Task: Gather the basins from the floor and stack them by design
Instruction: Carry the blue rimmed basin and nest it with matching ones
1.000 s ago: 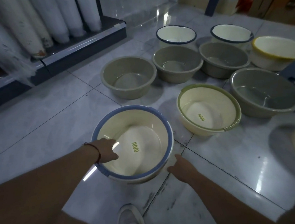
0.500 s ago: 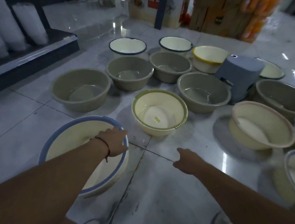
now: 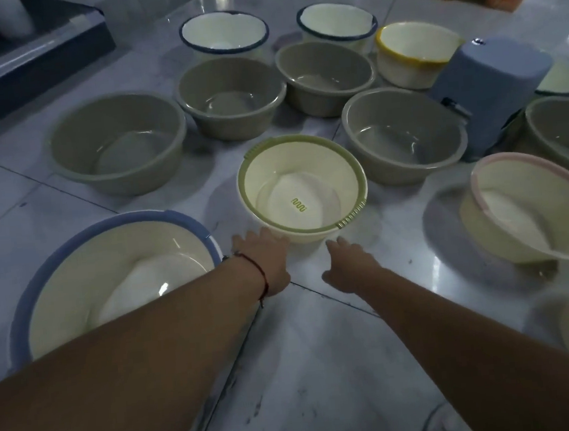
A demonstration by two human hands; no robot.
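Head view: lots of basins sit on the floor [image 3: 324, 366]. Left hand [image 3: 262, 258] has flat fingers touching the near side of the green-rim basin [image 3: 303, 186]. Right hand [image 3: 347, 266] is open w/ nothing in it, just beside that basin. Blue-rim basin [image 3: 110, 282] sits at left.

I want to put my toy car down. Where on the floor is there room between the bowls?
Bare tiles lie in front, between the blue-rimmed basin and the pink-rimmed basin, under the arms. More lie left of the big grey basin, toward the shelf base. Behind the green-rimmed basin the basins crowd together.
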